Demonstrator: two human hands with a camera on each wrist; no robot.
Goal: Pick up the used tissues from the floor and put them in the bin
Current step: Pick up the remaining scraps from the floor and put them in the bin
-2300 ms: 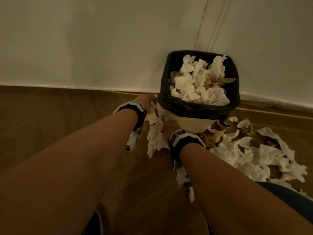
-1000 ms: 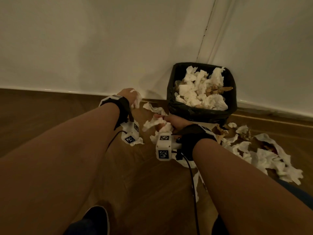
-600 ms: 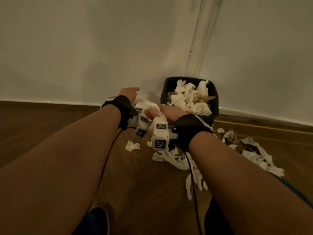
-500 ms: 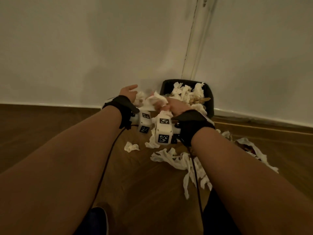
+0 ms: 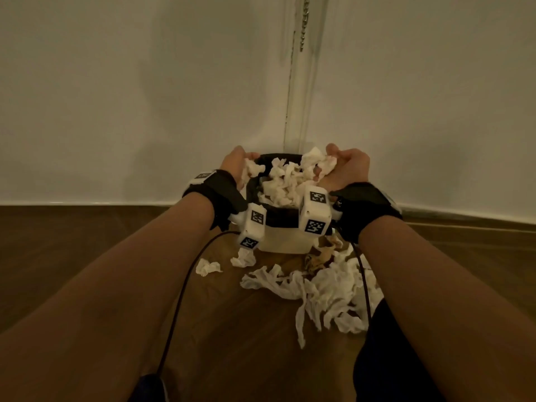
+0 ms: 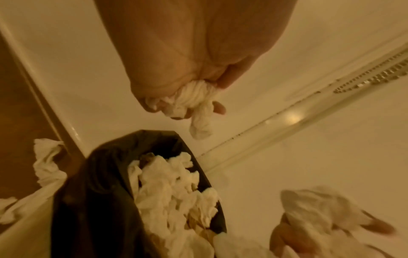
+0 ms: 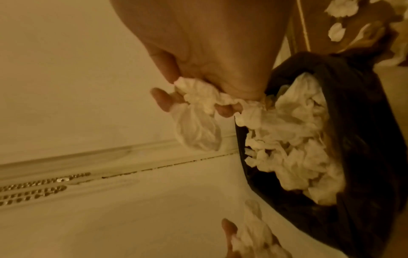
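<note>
**Both hands over the bin, each with a wad of tissue**

Now, starting at the left: a small crumpled tissue scrap (image 5: 207,267) lies alone on the wooden floor (image 5: 87,256), with a second loose scrap (image 5: 243,259) just beside the base of the bin. Above them the left hand (image 5: 235,165) is raised at the left edge of the bin (image 5: 282,220), its grip clenched round a bunch of white tissue (image 6: 194,103); in the left wrist view the fingers (image 6: 218,109) curl over the wad and a tail of it hangs down above the bin's opening.

The bin stands on the floor against the white wall (image 5: 145,97), lined with a black bag (image 6: 92,192) and heaped with used tissues (image 5: 282,182) that rise to about its rim.

On the other side the right hand (image 5: 346,168) is held at the bin's right edge, palm turned inward, its grip closed on a larger wad of tissue (image 5: 317,163). The right wrist view shows the fingertips (image 7: 162,101) pinching the paper, one loose fold drooping beside the bin's black rim and the rest reaching toward the heap inside.

Further right and nearer the person, a spread of used tissues on the floor (image 5: 327,294) lies in front of the bin, mixed with a few brownish scraps (image 5: 317,258) close to its base. Black wrist straps carry white marker blocks (image 5: 314,211), and a dark cable (image 5: 185,285) trails down from the left wrist.
</note>
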